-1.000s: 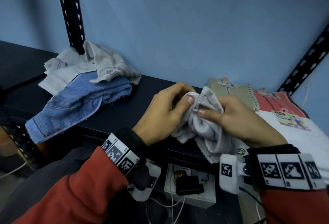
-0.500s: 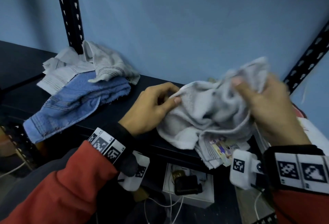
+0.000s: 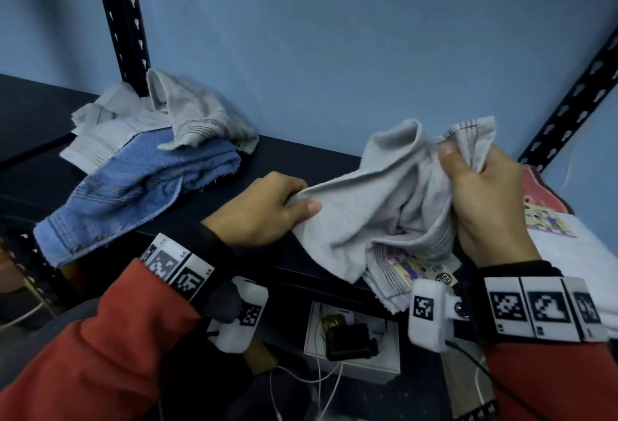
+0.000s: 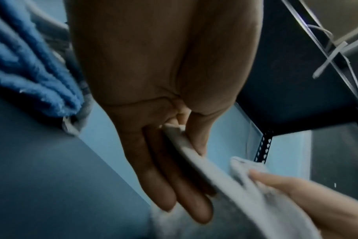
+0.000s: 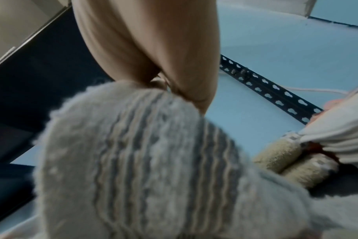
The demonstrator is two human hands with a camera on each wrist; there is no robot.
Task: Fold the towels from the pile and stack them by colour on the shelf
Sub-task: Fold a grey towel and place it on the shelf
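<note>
A crumpled grey towel (image 3: 384,199) with a striped hem hangs between both hands above the dark shelf (image 3: 284,159). My left hand (image 3: 267,206) pinches its left edge between thumb and fingers; in the left wrist view the towel edge (image 4: 186,145) runs between thumb and fingers. My right hand (image 3: 481,193) grips the bunched upper right corner, raised higher than the left. The right wrist view is mostly filled by the striped grey towel (image 5: 153,161). On the left of the shelf lies a pile: a blue towel (image 3: 133,193) under grey towels (image 3: 187,112).
Folded towels sit at the right: a white one (image 3: 575,253) with a label, a red one (image 3: 541,186) behind it. Black slotted posts (image 3: 123,19) stand at both shelf ends against the blue wall. A white box (image 3: 354,347) with cables lies below.
The towel, first bunched between both hands, has been pulled open. My right hand rose and moved right with its corner; my left hand stayed low, holding the other edge.
</note>
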